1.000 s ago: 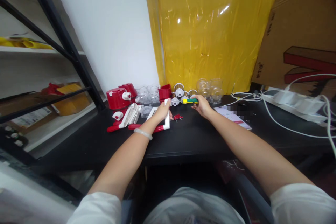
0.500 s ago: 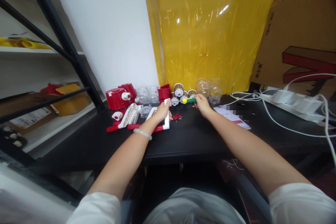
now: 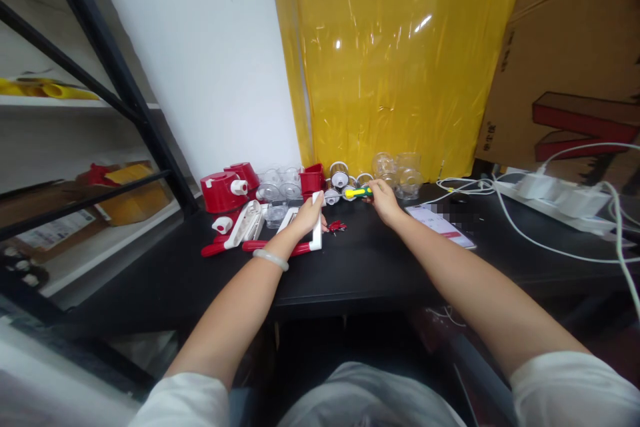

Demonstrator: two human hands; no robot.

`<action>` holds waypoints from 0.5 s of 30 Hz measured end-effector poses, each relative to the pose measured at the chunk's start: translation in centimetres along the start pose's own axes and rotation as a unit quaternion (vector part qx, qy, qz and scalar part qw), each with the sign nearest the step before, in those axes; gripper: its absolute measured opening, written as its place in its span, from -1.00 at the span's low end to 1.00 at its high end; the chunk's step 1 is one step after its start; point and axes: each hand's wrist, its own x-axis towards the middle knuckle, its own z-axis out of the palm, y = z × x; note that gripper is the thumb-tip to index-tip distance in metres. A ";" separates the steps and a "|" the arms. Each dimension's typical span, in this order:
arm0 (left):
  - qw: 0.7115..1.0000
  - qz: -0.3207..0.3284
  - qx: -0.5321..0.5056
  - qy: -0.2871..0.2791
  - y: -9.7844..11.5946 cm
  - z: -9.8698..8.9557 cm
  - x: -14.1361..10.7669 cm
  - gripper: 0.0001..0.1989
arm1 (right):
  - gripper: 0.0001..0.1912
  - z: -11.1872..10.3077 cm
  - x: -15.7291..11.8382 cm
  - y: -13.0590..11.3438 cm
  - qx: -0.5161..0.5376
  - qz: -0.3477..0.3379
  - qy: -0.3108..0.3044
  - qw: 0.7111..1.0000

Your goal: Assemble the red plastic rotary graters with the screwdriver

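My left hand (image 3: 307, 217) is closed on a white frame with red handles (image 3: 317, 240), which rests on the black table. In my right hand (image 3: 384, 200) is a green and yellow screwdriver (image 3: 357, 193), held level and pointing left toward the upper end of the frame. Whether its tip touches the frame is too small to tell. Between my hands lies a small bunch of red pieces (image 3: 337, 226). Left of the frame is another white part with a red handle (image 3: 245, 227), beside a small white and red knob (image 3: 221, 225).
Red housings (image 3: 223, 192), clear plastic cups (image 3: 397, 173) and metal-rimmed drums (image 3: 339, 175) line the table's back. A phone-like flat panel (image 3: 443, 223) lies right of my right hand. White cables and a power strip (image 3: 560, 207) are farther right. A black-framed shelf (image 3: 145, 127) stands left.
The screwdriver's handle has turned in my right hand, showing more yellow now. My left hand keeps its hold on the white frame. The view has shifted slightly.
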 end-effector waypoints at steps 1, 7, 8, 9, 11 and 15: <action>1.000 0.000 0.002 -0.004 0.0 0.0 0.0 -0.42 | -0.76 0.0 -0.1 -0.1 -0.007 0.000 0.001 1.000; 1.000 0.005 -0.005 -0.023 0.4 0.1 -0.2 -0.47 | -0.79 -0.1 0.2 -0.7 -0.019 -0.006 0.032 0.999; 1.000 0.002 -0.010 -0.021 0.5 0.1 -0.2 -0.49 | -0.79 -0.1 0.3 -0.7 -0.019 -0.008 0.039 0.999; 1.000 -0.001 -0.015 -0.020 0.6 0.0 -0.1 -0.51 | -0.78 -0.2 0.4 -0.7 -0.021 -0.013 0.045 0.999; 1.000 -0.004 -0.021 -0.020 0.8 -0.1 -0.1 -0.54 | -0.78 -0.3 0.5 -0.6 -0.029 -0.024 0.054 0.998; 1.000 -0.003 -0.015 -0.022 0.7 -0.3 0.1 -0.55 | -0.83 -0.7 1.0 -0.4 -0.058 -0.040 0.065 0.995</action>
